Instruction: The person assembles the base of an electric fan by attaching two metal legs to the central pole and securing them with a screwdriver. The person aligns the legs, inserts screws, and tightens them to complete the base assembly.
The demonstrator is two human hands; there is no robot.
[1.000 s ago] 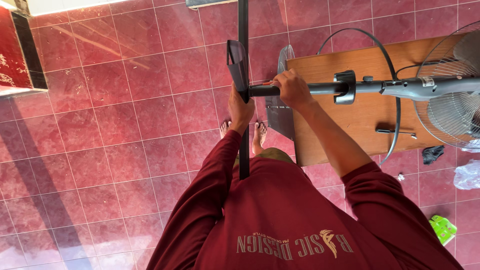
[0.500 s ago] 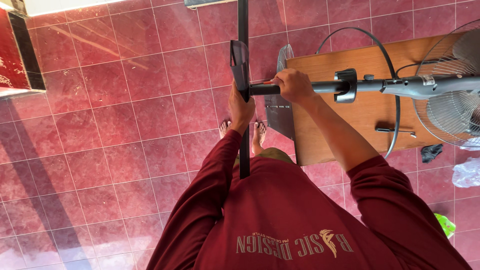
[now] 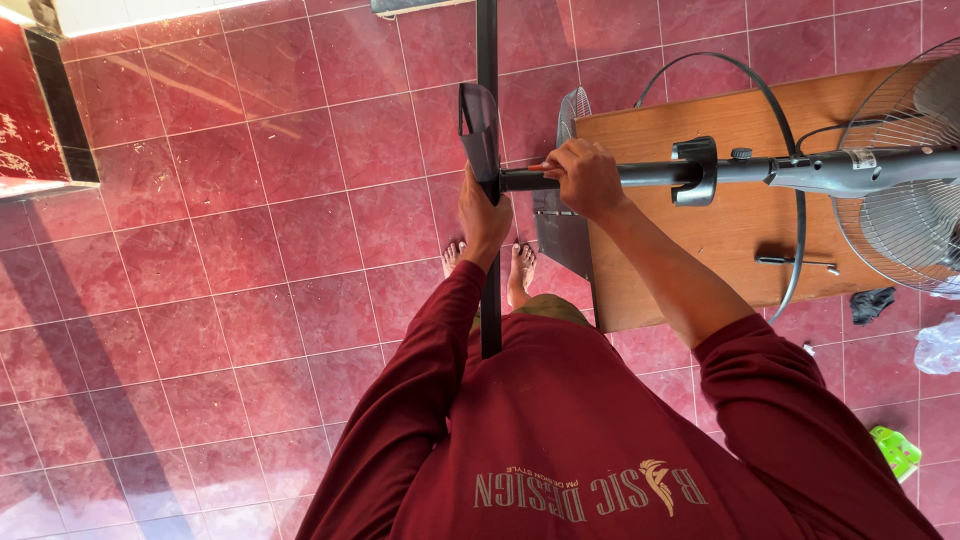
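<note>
A standing fan lies sideways on a low wooden table (image 3: 700,225). Its black pole (image 3: 650,174) runs left from the grey motor housing (image 3: 850,172) to a black cross-shaped base (image 3: 488,60). My right hand (image 3: 585,178) is closed around the pole near the base end. My left hand (image 3: 484,215) grips the base bar just below the joint, where a dark cover piece (image 3: 478,130) sits. The wire fan guard (image 3: 900,200) is at the right edge. My bare feet (image 3: 520,275) stand on the red floor below my hands.
Red tiled floor (image 3: 250,250) all around. A screwdriver (image 3: 795,262) and a black cable (image 3: 790,150) lie on the table. Another grille piece (image 3: 560,225) leans at the table's left end. A dark rag (image 3: 872,302), clear plastic bag (image 3: 940,345) and green object (image 3: 895,452) lie at right.
Both hands keep their grips on the pole and base. The view has shifted only slightly.
</note>
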